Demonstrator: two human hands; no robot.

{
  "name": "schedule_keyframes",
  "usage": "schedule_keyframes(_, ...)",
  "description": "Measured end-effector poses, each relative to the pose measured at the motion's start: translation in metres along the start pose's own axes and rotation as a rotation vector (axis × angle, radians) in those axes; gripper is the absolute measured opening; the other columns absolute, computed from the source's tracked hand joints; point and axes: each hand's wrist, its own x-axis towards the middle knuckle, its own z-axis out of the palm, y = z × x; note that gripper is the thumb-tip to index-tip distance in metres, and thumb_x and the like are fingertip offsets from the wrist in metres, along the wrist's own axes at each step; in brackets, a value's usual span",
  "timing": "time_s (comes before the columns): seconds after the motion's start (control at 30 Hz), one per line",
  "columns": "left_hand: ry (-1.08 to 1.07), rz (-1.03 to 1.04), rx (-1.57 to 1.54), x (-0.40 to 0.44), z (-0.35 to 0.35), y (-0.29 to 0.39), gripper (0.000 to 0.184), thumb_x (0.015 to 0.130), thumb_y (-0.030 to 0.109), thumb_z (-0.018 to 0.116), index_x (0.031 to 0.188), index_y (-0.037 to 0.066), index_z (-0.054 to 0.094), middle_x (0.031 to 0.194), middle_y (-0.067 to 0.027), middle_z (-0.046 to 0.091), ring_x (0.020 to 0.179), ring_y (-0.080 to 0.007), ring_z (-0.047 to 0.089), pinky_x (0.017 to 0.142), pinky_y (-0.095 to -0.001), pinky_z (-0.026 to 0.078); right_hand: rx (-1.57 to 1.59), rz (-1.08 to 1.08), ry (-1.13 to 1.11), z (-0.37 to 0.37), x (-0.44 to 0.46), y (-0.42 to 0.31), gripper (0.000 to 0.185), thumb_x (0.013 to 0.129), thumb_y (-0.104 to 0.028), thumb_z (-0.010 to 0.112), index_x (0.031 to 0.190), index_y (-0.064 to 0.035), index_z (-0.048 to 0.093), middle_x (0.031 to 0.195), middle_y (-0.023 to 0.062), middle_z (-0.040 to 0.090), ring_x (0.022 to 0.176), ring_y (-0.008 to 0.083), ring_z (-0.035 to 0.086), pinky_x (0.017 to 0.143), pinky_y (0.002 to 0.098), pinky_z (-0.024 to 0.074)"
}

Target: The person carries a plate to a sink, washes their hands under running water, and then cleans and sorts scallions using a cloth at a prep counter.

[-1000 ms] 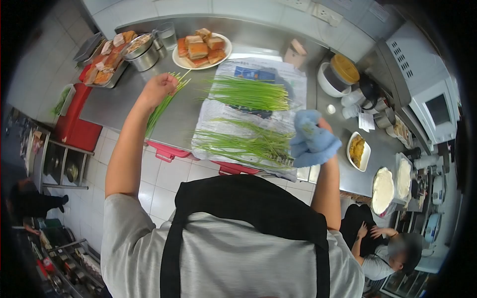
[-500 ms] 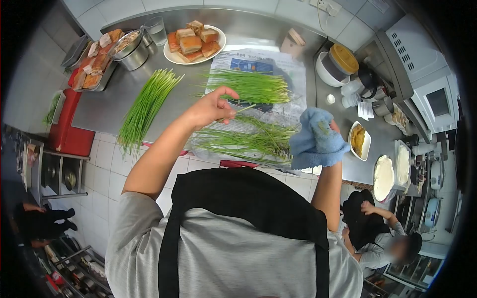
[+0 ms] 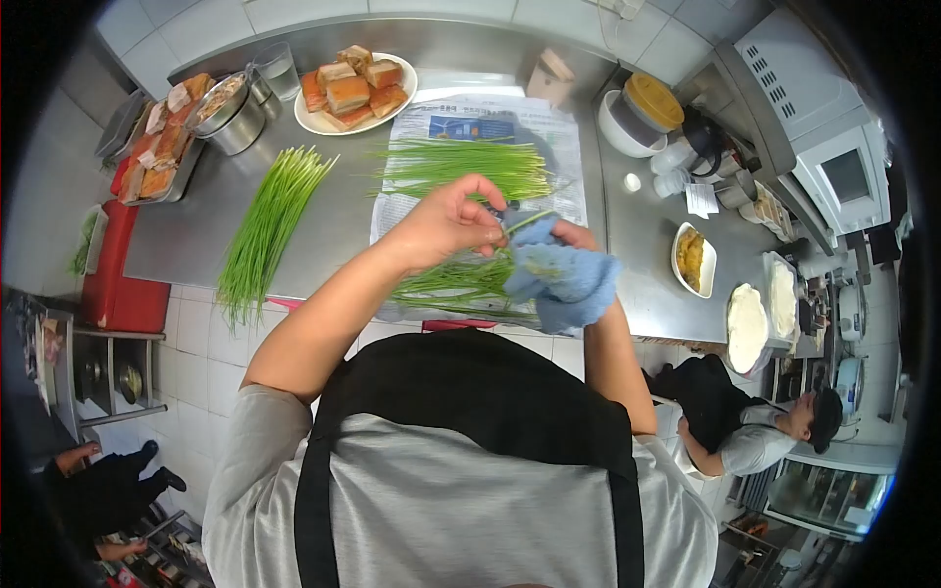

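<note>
My left hand (image 3: 453, 223) is closed, pinching a thin green chive stalk (image 3: 530, 220) between thumb and fingers. Close beside it, my right hand (image 3: 576, 235) grips a damp-looking blue cloth (image 3: 567, 284) with green bits stuck on it; the cloth meets the stalk's pale end. Under the hands is a newspaper (image 3: 410, 201) bearing a neat row of chives (image 3: 466, 169) at the back. A looser heap of chives (image 3: 446, 286) lies nearer my body, partly covered by my hands and the cloth. Another chive bundle (image 3: 270, 230) rests on the steel counter to the left.
Behind are a plate of meat blocks (image 3: 348, 93), a glass (image 3: 278, 73) and a meat tray (image 3: 167, 147). To the right stand bowls (image 3: 627, 127), a dish of yellow food (image 3: 692, 260), dough (image 3: 747, 328) and a microwave (image 3: 833, 176). A co-worker (image 3: 755, 421) is at lower right.
My right hand has brought the blue cloth leftward to the stalk in my left hand. The left hand still pinches the stalk. The co-worker at right has lowered a raised hand.
</note>
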Motion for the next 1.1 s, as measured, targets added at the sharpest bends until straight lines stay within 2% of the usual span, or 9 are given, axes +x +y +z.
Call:
schedule_keyframes(0.23, 0.08, -0.003, 0.107, -0.005, -0.005, 0.0, 0.026, 0.08, -0.002, 0.06, 0.101, 0.003, 0.046, 0.077, -0.0081, 0.062, 0.068, -0.0122, 0.061, 0.062, -0.0237, 0.048, -0.083, -0.188, 0.085, -0.029, 0.009, 0.008, 0.011, 0.077, -0.008, 0.066, 0.088, -0.0035, 0.064, 0.082, 0.0016, 0.063, 0.073, 0.0092, 0.058, 0.063, 0.0232, 0.0479)
schedule_keyframes(0.33, 0.175, 0.008, 0.214, -0.019, -0.03, -0.005, 0.025, 0.078, -0.003, 0.061, 0.099, 0.004, 0.047, 0.077, -0.0076, 0.063, 0.067, -0.0121, 0.061, 0.061, -0.024, 0.048, 0.188, 0.131, 0.225, -0.029, -0.007, -0.033, 0.013, 0.079, -0.007, 0.063, 0.09, -0.0015, 0.062, 0.082, 0.0042, 0.064, 0.072, 0.0109, 0.06, 0.061, 0.023, 0.0487)
schedule_keyframes(0.43, 0.444, 0.067, 0.482, -0.042, -0.089, -0.023, 0.024, 0.076, -0.003, 0.061, 0.095, 0.006, 0.052, 0.075, -0.0063, 0.064, 0.067, -0.0122, 0.061, 0.061, -0.026, 0.049, -0.183, -0.274, 0.23, -0.046, 0.002, -0.023, 0.019, 0.077, -0.006, 0.065, 0.095, -0.0005, 0.06, 0.08, 0.0063, 0.064, 0.069, 0.0118, 0.061, 0.057, 0.0229, 0.0488)
schedule_keyframes(0.63, 1.023, -0.006, 1.268, -0.088, -0.215, -0.033, 0.01, 0.075, 0.009, 0.062, 0.085, 0.008, 0.061, 0.074, -0.0143, 0.064, 0.071, -0.0312, 0.064, 0.065, -0.0373, 0.05, -0.499, -0.202, 0.266, -0.034, 0.003, -0.047, 0.015, 0.074, -0.008, 0.071, 0.087, -0.0023, 0.065, 0.083, 0.0035, 0.062, 0.072, 0.0119, 0.058, 0.063, 0.0245, 0.0465)
schedule_keyframes(0.7, 1.026, -0.271, 1.406, -0.085, -0.231, -0.039, 0.021, 0.075, 0.016, 0.066, 0.095, 0.012, 0.063, 0.094, -0.0128, 0.065, 0.094, -0.0296, 0.059, 0.08, -0.0395, 0.047, -0.64, -0.231, 0.197, -0.041, 0.003, -0.044, 0.017, 0.081, -0.018, 0.067, 0.091, -0.005, 0.066, 0.084, 0.0038, 0.06, 0.078, 0.0143, 0.056, 0.069, 0.0259, 0.0436)
schedule_keyframes(0.8, 1.031, -0.174, 1.626, -0.061, -0.21, -0.038, 0.029, 0.074, 0.022, 0.069, 0.1, 0.014, 0.062, 0.108, -0.013, 0.06, 0.108, -0.0319, 0.051, 0.09, -0.0413, 0.042, -0.538, -0.102, 0.191, -0.048, -0.002, -0.038, 0.029, 0.086, -0.03, 0.06, 0.098, -0.0034, 0.065, 0.085, 0.0055, 0.061, 0.079, 0.0157, 0.056, 0.071, 0.0259, 0.043)
schedule_keyframes(0.93, 0.734, 0.141, 1.44, 0.006, -0.172, -0.052, 0.028, 0.076, 0.019, 0.068, 0.102, 0.011, 0.064, 0.114, -0.0116, 0.058, 0.111, -0.0302, 0.05, 0.094, -0.0401, 0.041, 0.299, 0.116, 0.244, -0.079, -0.003, -0.019, 0.057, 0.091, -0.051, 0.042, 0.103, 0.0011, 0.061, 0.097, 0.0123, 0.063, 0.091, 0.0212, 0.059, 0.081, 0.0299, 0.0463)
schedule_keyframes(1.0, 0.583, 0.288, 1.32, 0.044, -0.132, -0.062, 0.024, 0.077, 0.012, 0.066, 0.101, 0.011, 0.062, 0.112, -0.0117, 0.058, 0.109, -0.0325, 0.05, 0.094, -0.0397, 0.04, 0.75, -0.123, 0.057, -0.081, -0.015, -0.033, 0.063, 0.094, -0.052, 0.031, 0.12, 0.0026, 0.05, 0.116, 0.0168, 0.057, 0.106, 0.0283, 0.055, 0.096, 0.0405, 0.0417)
schedule_keyframes(1.1, 0.411, 0.385, 1.225, 0.082, -0.067, -0.075, 0.023, 0.08, 0.012, 0.064, 0.103, 0.011, 0.061, 0.11, -0.0102, 0.059, 0.105, -0.0291, 0.054, 0.089, -0.0385, 0.043, 0.913, -0.228, 0.176, -0.099, -0.021, 0.009, 0.051, 0.093, -0.042, 0.038, 0.127, -0.0041, 0.045, 0.123, 0.0137, 0.053, 0.111, 0.0296, 0.052, 0.099, 0.0427, 0.0385)
